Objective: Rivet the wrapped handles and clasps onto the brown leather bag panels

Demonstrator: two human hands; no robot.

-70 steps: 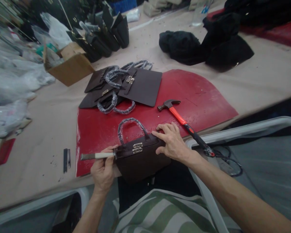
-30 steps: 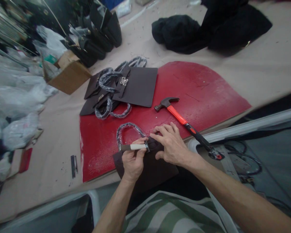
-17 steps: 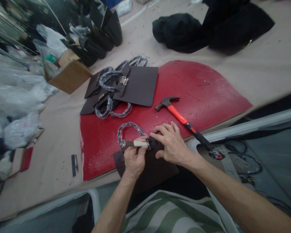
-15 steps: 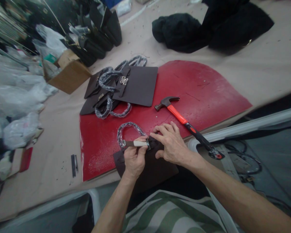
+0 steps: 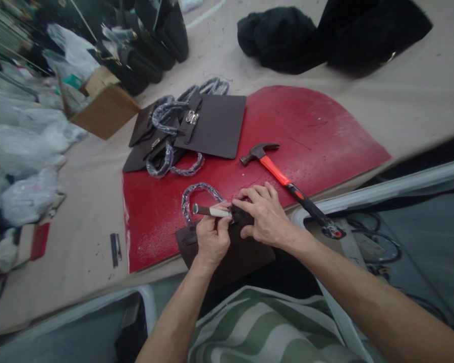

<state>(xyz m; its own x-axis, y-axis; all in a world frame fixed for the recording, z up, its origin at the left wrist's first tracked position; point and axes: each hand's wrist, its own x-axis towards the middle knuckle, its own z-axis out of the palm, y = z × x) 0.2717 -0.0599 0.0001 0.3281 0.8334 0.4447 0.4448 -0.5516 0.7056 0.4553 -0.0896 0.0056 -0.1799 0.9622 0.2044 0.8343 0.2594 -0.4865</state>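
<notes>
My left hand (image 5: 213, 239) is closed round a small tool (image 5: 208, 210) with a pale middle and a dark end capped in metal. The tool's other end meets the upper edge of a dark brown leather panel (image 5: 242, 257), which hangs over the table's front edge. My right hand (image 5: 267, 214) rests on the panel's top, thumb and fingers bent around dark material; what its fingertips hold is hidden. A plastic-wrapped handle (image 5: 185, 201) loops up from the panel, behind the tool.
A claw hammer (image 5: 276, 174) lies on the red mat (image 5: 325, 131), right of more brown panels (image 5: 219, 126) with wrapped handles. A cardboard box (image 5: 106, 113), plastic bags (image 5: 30, 196) and black bags (image 5: 159, 40) stand left; black cloth (image 5: 280, 40) lies behind. Two dark sticks (image 5: 115, 249) lie front left.
The tool in my left hand has tilted, its capped end now higher and turned more toward the camera. My right hand remains on the panel. The whole view has shifted slightly.
</notes>
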